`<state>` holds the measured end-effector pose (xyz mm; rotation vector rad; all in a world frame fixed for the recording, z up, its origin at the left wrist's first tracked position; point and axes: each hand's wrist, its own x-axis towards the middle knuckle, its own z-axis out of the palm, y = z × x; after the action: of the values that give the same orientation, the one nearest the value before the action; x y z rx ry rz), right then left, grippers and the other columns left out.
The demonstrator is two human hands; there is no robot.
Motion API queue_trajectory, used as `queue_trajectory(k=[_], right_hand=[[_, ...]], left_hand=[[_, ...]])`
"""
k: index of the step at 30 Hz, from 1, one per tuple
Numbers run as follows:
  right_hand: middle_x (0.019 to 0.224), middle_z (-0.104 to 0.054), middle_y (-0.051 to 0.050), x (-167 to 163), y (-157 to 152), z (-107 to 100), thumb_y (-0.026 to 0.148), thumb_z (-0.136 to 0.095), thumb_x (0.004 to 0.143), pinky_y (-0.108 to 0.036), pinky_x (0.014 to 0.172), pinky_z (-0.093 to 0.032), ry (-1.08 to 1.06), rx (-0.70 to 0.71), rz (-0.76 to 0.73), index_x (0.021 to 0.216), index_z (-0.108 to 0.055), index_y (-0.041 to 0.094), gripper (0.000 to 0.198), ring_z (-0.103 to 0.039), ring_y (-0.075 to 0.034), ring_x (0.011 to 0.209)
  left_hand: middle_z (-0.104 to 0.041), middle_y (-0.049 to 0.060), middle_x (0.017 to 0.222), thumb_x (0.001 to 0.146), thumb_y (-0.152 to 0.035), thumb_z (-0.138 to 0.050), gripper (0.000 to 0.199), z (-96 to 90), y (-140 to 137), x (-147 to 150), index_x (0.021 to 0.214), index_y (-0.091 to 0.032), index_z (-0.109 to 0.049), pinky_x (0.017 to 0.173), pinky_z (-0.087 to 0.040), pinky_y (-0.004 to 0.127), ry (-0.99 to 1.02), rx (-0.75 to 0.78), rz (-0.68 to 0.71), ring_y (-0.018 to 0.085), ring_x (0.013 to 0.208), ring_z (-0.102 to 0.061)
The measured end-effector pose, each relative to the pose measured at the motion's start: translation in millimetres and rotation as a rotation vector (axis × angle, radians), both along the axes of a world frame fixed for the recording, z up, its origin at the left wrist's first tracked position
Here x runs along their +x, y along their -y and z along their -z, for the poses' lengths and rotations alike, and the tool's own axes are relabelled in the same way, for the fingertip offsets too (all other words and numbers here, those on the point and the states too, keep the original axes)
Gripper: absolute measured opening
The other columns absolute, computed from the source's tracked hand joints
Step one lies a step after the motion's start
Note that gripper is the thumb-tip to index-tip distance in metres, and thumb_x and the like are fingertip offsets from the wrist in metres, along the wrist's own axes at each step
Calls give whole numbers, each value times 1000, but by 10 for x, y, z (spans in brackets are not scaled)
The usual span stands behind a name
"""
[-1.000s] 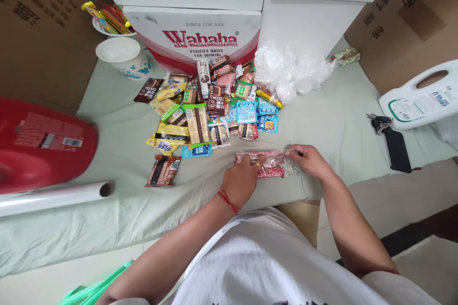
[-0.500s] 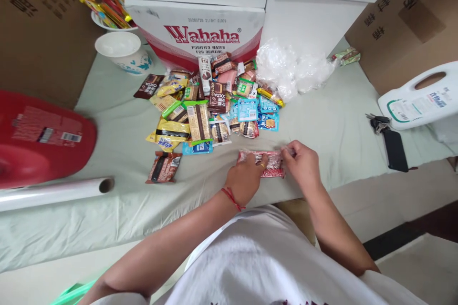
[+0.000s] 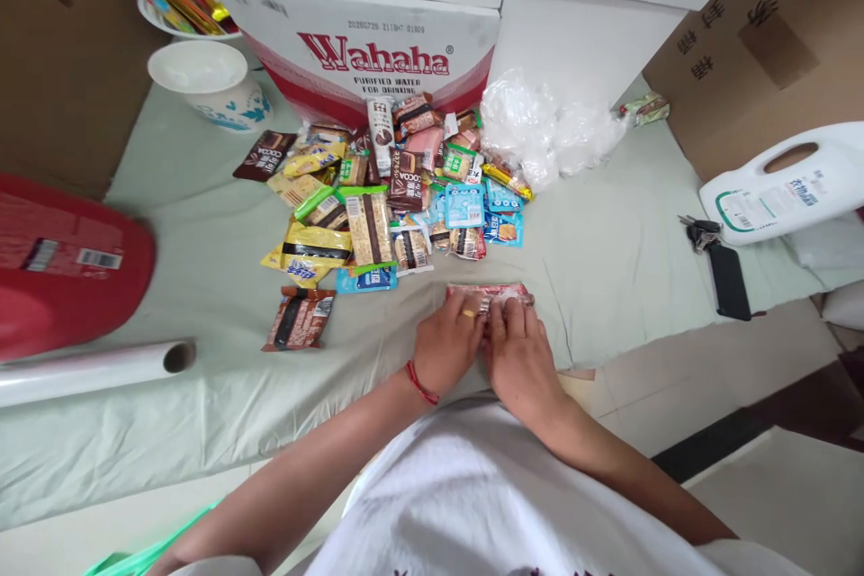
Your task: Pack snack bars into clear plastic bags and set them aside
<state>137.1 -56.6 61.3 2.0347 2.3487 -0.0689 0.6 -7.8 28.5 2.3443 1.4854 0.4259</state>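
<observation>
A flat red packet (image 3: 496,290) in clear plastic film lies on the cloth near the table's front edge, mostly covered by my hands. My left hand (image 3: 449,333), with a ring and a red string bracelet, is closed on its left and middle part. Close beside it, my right hand (image 3: 523,355) has its fingers together and bent over the packet's right part; the fingertips are partly hidden. Beyond my hands is a pile of wrapped snacks (image 3: 370,225). One brown-wrapped snack (image 3: 299,319) lies apart, to the left of my hands.
Crumpled clear plastic (image 3: 540,130) sits right of the pile, before white boxes (image 3: 364,54). At left are a paper cup (image 3: 209,85), a red container (image 3: 74,265) and a film roll (image 3: 94,371). A white jug (image 3: 789,184), keys (image 3: 702,234) and a phone (image 3: 729,281) lie at right.
My right hand has moved left from the packet's right end onto its top, next to my left hand. It no longer pinches the film at that end. The view has shifted slightly.
</observation>
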Motion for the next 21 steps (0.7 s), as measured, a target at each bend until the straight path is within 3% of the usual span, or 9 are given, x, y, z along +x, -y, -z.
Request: queue_trajectory(k=[3, 6, 8, 10, 14, 18, 21], right_hand=[[149, -52, -31, -10, 106, 50, 16, -48, 101, -57, 100, -50, -12, 4, -25, 151, -50, 4, 52, -54, -41, 128], [154, -47, -30, 22, 167, 60, 10, -48, 97, -61, 102, -50, -33, 6, -68, 152, -47, 3, 56, -50, -43, 134], [157, -45, -30, 77, 190, 45, 7, -49, 93, -63, 106, -49, -78, -7, -110, 155, -44, 2, 62, -47, -44, 139], [157, -45, -30, 161, 191, 10, 6, -51, 89, -64, 111, -45, -166, -45, -182, 155, -41, 0, 68, -42, -44, 144], [158, -44, -27, 393, 136, -121, 6, -54, 83, -61, 118, -42, -451, -158, -282, 153, -45, 3, 70, -37, -39, 150], [153, -55, -13, 646, 74, -275, 11, -51, 95, -50, 118, -45, -853, -173, -205, 145, -57, 22, 51, -51, -27, 142], [133, -70, -7, 816, 52, -322, 20, -52, 102, -42, 113, -48, -1090, -50, 27, 129, -68, 28, 32, -63, -21, 128]], left_hand=[[-73, 15, 122, 104, -22, -45, 34, 132, 102, -25, 127, -18, -70, 97, -52, 41, 72, 213, 95, 27, 116, -66], [-64, 19, 143, 100, -14, -45, 45, 214, 175, -35, 142, -11, -59, 117, -40, 50, 131, 332, 190, 31, 143, -50], [-55, 22, 152, 98, -17, -46, 52, 209, 190, -44, 150, -7, -51, 122, -34, 55, 144, 326, 266, 34, 151, -40], [-50, 21, 158, 98, -25, -49, 58, 158, 176, -58, 154, -10, -46, 123, -30, 59, 135, 276, 326, 38, 154, -35], [-48, 14, 162, 101, -37, -51, 60, 31, 81, -83, 157, -16, -44, 126, -22, 61, 52, 166, 398, 37, 153, -37], [-49, 15, 160, 103, -39, -52, 58, 32, -39, -85, 155, -13, -46, 126, -24, 56, -75, 157, 411, 33, 150, -42], [-54, 14, 157, 105, -20, -43, 47, 70, -144, -97, 151, -15, -51, 122, -31, 55, -118, 204, 450, 29, 146, -47]])
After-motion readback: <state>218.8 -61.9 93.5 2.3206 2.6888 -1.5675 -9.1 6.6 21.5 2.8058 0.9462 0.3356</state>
